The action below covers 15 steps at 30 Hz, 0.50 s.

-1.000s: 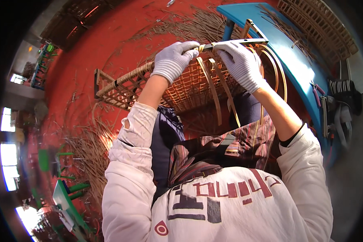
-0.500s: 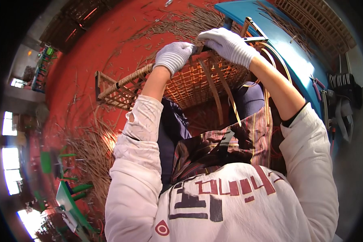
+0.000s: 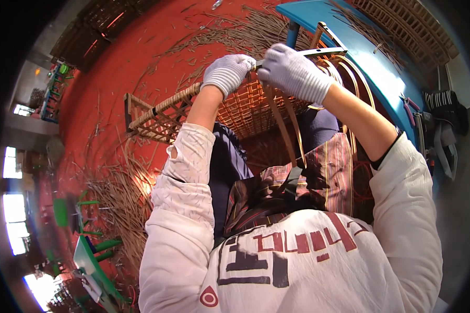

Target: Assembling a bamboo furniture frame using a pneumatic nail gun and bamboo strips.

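A woven wicker panel (image 3: 256,107) on a dark frame lies in front of my knees; whether it is part of a basket I cannot tell. Pale wicker strip is wrapped round part of its far rim (image 3: 177,98). My left hand (image 3: 227,73), in a white knitted glove, is closed round this rim near its middle. Just right of it my gloved right hand (image 3: 296,75) is closed at the rim, its fingers curled; what lies inside them is hidden. Loose flat strips (image 3: 284,125) hang below the right hand. Long strip loops (image 3: 356,78) curve out beside its wrist.
On the right stands a blue table (image 3: 371,44) with strips and pliers (image 3: 411,107) on it. Cut wicker pieces (image 3: 235,31) litter the red floor. A green stool (image 3: 96,266) is at lower left. More woven pieces (image 3: 410,23) stand at the far right.
My right hand has drawn back slightly toward me, and its stretched fingers have curled in. More of the bare frame bar shows beyond it. The hanging strips have shifted; my left hand stays nearly in place.
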### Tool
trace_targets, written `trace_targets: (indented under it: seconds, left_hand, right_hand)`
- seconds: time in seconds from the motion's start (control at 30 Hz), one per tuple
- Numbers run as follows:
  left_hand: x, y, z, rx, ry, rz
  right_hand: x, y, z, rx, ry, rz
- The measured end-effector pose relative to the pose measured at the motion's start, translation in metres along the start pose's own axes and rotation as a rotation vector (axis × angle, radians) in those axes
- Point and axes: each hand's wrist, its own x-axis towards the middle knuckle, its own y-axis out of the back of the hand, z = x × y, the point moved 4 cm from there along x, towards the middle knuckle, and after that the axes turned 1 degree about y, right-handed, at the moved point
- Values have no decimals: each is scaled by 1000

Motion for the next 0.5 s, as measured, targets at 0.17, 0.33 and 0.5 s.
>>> trace_targets:
  seconds: [0.17, 0.33, 0.5]
  left_hand:
    - [-2, 1, 4, -28, -17, 49]
    - [6, -3, -13, -125, -14, 24]
    - [4, -3, -14, -75, -81, 29]
  right_hand:
    - [-46, -12, -12, 199, -135, 125]
    - [-64, -36, -30, 365, -313, 89]
    - [-67, -24, -43, 422, -462, 138]
